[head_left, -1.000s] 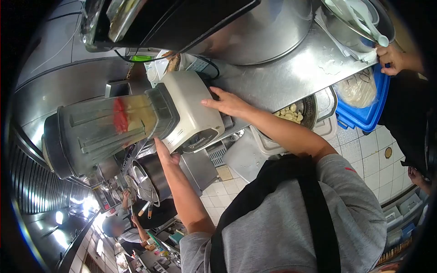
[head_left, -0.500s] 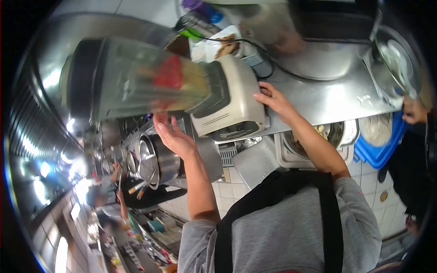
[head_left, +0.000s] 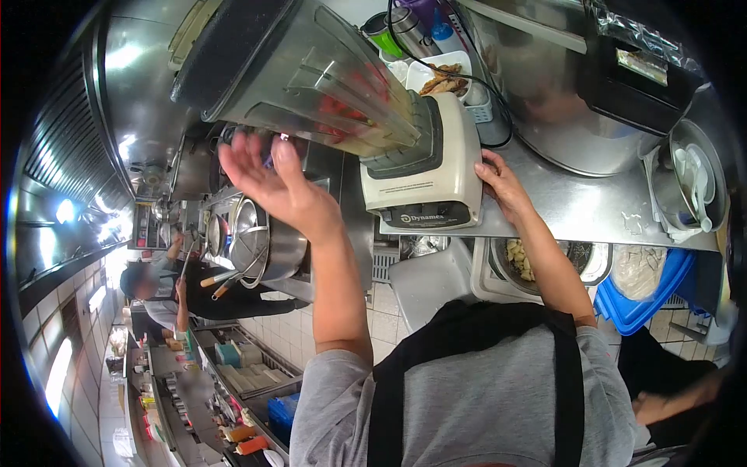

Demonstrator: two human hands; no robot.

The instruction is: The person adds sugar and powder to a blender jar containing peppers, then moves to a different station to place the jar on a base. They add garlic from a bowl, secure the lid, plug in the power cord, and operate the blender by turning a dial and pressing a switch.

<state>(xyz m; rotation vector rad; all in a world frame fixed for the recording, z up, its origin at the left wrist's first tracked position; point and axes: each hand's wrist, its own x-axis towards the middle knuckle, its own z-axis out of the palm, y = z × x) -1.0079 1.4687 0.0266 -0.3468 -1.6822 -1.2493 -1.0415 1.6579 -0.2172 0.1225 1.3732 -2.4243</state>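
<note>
A blender stands on the steel counter, its cream base (head_left: pixel 424 167) marked "Dynamex". Its clear jar (head_left: pixel 311 86) holds red and pale yellowish pieces in the lower part. The jar's black lid (head_left: pixel 233 50) is on. My left hand (head_left: pixel 284 183) is raised beside the jar, fingers spread, with nothing in it. On the other side, my right hand (head_left: pixel 504 185) holds the side of the base, fingers bent against its edge.
Behind the blender are a white tray of brown food (head_left: pixel 447 76), a steel cup (head_left: pixel 408 29) and a cord. A large steel pot (head_left: pixel 537 117) stands to the right, near a bowl of ladles (head_left: pixel 689 179). Below sit a pan (head_left: pixel 521 261) and blue tub (head_left: pixel 650 292). Another person (head_left: pixel 159 292) works at left.
My left hand has turned and moved up and left along the jar. My right hand stays at the base. The view has shifted, and the blender appears more tilted in it.
</note>
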